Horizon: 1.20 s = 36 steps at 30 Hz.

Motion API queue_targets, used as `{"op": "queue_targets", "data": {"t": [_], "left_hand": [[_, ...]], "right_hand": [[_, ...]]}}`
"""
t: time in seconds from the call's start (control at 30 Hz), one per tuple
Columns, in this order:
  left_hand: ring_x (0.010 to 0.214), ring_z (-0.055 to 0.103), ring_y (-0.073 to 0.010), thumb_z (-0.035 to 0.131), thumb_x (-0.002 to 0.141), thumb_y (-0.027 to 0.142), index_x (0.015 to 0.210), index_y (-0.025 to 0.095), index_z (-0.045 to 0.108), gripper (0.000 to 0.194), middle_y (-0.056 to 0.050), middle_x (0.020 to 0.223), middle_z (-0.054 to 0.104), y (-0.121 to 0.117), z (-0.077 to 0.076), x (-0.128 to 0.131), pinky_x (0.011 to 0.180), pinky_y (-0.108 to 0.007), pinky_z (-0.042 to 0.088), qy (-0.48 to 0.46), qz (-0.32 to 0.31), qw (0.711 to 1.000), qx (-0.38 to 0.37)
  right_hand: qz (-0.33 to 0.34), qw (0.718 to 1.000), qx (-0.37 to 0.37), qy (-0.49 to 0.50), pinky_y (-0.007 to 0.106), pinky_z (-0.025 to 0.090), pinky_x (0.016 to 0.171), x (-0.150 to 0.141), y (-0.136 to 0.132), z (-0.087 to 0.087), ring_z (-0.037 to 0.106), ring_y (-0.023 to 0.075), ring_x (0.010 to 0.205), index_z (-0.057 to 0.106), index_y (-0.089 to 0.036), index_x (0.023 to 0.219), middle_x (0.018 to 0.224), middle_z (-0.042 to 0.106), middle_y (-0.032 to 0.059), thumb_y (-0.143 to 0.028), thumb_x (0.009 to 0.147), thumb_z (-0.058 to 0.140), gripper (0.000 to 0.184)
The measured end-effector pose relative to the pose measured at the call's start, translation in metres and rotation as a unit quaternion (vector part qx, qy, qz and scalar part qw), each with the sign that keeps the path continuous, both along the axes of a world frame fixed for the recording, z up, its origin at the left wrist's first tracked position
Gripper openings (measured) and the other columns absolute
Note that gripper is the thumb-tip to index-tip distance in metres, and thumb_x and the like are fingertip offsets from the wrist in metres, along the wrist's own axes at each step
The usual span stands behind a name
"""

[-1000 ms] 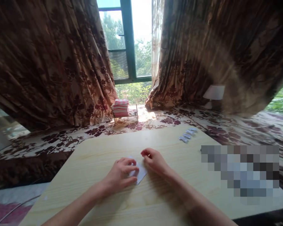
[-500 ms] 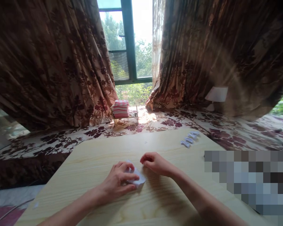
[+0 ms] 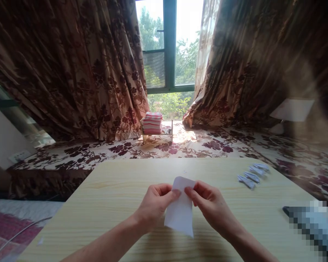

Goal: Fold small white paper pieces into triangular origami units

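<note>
at lower centre, a white sheet of paper (image 3: pixel 179 214) hangs above a pale wooden table (image 3: pixel 112 203) — the left hand (image 3: pixel 155 202) pinches its left edge between thumb and fingers, the right hand (image 3: pixel 209 200) its right edge. folded paper pieces (image 3: pixel 252 177) lie on the table at right — striped cloths (image 3: pixel 152 123) sit stacked at upper centre.

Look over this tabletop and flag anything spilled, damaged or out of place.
A white scrap near the left edge of the tabletop and a tinier speck near its far edge look like stray litter, apart from the folded paper pieces. No spill shows; the pixelated item at right can't be judged.
</note>
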<state>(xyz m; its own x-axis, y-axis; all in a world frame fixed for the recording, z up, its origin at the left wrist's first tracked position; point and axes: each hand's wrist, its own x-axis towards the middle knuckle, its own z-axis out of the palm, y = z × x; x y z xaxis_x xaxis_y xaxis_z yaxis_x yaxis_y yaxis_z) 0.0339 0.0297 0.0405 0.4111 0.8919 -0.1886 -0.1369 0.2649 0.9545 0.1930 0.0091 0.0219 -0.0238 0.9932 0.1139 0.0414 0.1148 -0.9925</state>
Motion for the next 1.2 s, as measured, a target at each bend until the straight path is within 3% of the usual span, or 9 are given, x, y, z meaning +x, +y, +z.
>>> {"op": "queue_targets", "data": {"t": [0.13,0.23,0.3,0.4,0.5,0.67,0.87,1.0,1.2], "left_hand": [[0.053,0.050,-0.0097,0.070,0.070,0.044,0.069,0.010,0.070,0.034,-0.003,0.059,0.062,-0.001,-0.003,-0.001,0.055,-0.022,0.038,0.011,-0.027,0.998,-0.056],[0.057,0.050,-0.0107,0.072,0.065,0.037,0.066,0.008,0.070,0.029,-0.004,0.062,0.062,0.000,0.001,-0.004,0.058,-0.023,0.039,0.063,-0.073,0.995,-0.035],[0.057,0.050,-0.0108,0.071,0.064,0.034,0.068,0.008,0.070,0.026,-0.004,0.062,0.061,0.001,0.004,-0.006,0.057,-0.024,0.038,0.079,-0.070,0.994,-0.043],[0.059,0.051,-0.0115,0.069,0.065,0.036,0.069,0.009,0.070,0.027,-0.004,0.063,0.061,0.002,0.007,-0.007,0.061,-0.025,0.039,0.070,-0.036,0.995,-0.065],[0.060,0.051,-0.0126,0.070,0.065,0.039,0.068,0.009,0.068,0.030,-0.004,0.064,0.059,0.002,0.007,-0.007,0.063,-0.027,0.039,0.060,-0.045,0.994,-0.083],[0.062,0.051,-0.0129,0.067,0.067,0.042,0.068,0.010,0.064,0.032,-0.003,0.064,0.056,0.000,0.006,-0.007,0.062,-0.027,0.039,0.054,-0.057,0.991,-0.106],[0.058,0.047,-0.0103,0.066,0.066,0.031,0.064,0.010,0.062,0.022,-0.002,0.061,0.053,0.000,0.008,-0.007,0.058,-0.024,0.038,0.016,-0.057,0.989,-0.138],[0.063,0.049,-0.0118,0.062,0.068,0.027,0.066,0.010,0.063,0.017,-0.003,0.063,0.056,0.002,0.009,-0.008,0.062,-0.024,0.041,-0.027,-0.065,0.988,-0.141],[0.062,0.049,-0.0122,0.060,0.076,0.051,0.070,0.010,0.064,0.041,-0.003,0.066,0.057,0.001,0.006,-0.008,0.060,-0.024,0.040,0.004,-0.065,0.992,-0.109]], "right_hand": [[-0.012,0.999,-0.043,0.012,0.023,0.033,0.049,0.004,-0.002,-0.005,0.041,0.0099,0.054,0.053,-0.016,0.062,0.056,0.046,-0.0030,-0.056,0.077,0.060,0.043],[-0.034,0.997,-0.063,0.027,0.022,0.035,0.048,0.006,-0.002,-0.004,0.043,0.0100,0.054,0.059,-0.015,0.067,0.058,0.050,-0.0021,-0.055,0.077,0.062,0.041],[-0.042,0.997,-0.066,0.029,0.022,0.037,0.050,0.007,-0.002,-0.003,0.046,0.0104,0.056,0.063,-0.016,0.073,0.063,0.056,-0.0007,-0.052,0.076,0.064,0.037],[0.006,0.995,-0.089,0.037,0.022,0.042,0.054,0.004,-0.006,-0.004,0.055,0.0129,0.065,0.066,-0.018,0.091,0.079,0.066,0.0027,-0.047,0.079,0.065,0.032],[0.055,0.991,-0.100,0.073,0.026,0.048,0.061,0.000,-0.009,-0.003,0.060,0.0160,0.072,0.065,-0.021,0.104,0.092,0.069,0.0053,-0.046,0.082,0.062,0.033],[0.063,0.991,-0.099,0.071,0.025,0.048,0.060,-0.001,-0.012,-0.002,0.059,0.0152,0.068,0.066,-0.023,0.106,0.090,0.070,0.0042,-0.043,0.084,0.059,0.030],[0.043,0.996,-0.058,0.062,0.020,0.044,0.058,0.000,-0.014,0.002,0.056,0.0123,0.066,0.069,-0.023,0.078,0.075,0.066,-0.0013,-0.029,0.079,0.061,0.010],[0.052,0.997,-0.028,0.045,0.019,0.041,0.053,0.001,-0.013,0.002,0.052,0.0099,0.059,0.068,-0.021,0.071,0.065,0.059,-0.0030,-0.020,0.076,0.056,0.013],[0.038,0.995,0.075,-0.045,0.021,0.041,0.054,0.000,-0.010,-0.006,0.053,0.0110,0.062,0.071,-0.021,0.074,0.071,0.058,-0.0001,-0.011,0.077,0.046,0.027]]}}
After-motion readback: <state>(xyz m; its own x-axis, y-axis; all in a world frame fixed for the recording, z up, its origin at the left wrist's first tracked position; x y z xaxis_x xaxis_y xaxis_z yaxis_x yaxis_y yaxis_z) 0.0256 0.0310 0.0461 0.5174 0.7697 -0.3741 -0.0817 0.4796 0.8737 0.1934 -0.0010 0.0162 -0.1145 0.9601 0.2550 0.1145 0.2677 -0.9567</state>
